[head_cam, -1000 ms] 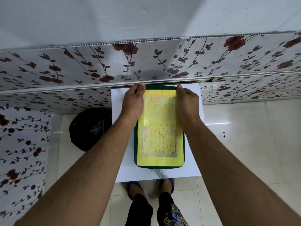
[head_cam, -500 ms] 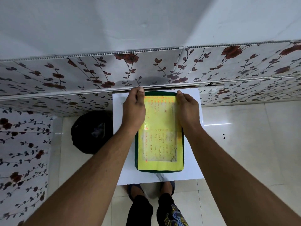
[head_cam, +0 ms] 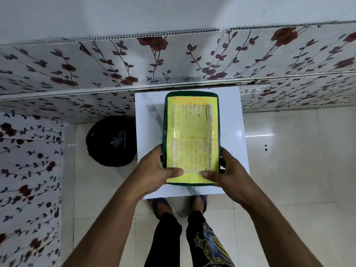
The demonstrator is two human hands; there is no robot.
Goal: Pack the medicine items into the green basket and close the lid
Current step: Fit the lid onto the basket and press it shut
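Observation:
The green basket stands on a small white table with its lid down. A yellow handwritten sheet covers the lid's top. My left hand grips the basket's near left corner, thumb pressed on the yellow sheet. My right hand grips the near right corner the same way. No medicine items show; the basket's inside is hidden under the lid.
The table stands against a wall with a floral pattern. A black bin with a dark liner sits on the tiled floor left of the table. My feet are under the table's near edge.
Both hands have slid from the basket's far end to its near end and now clamp the near corners. The basket itself stays in place.

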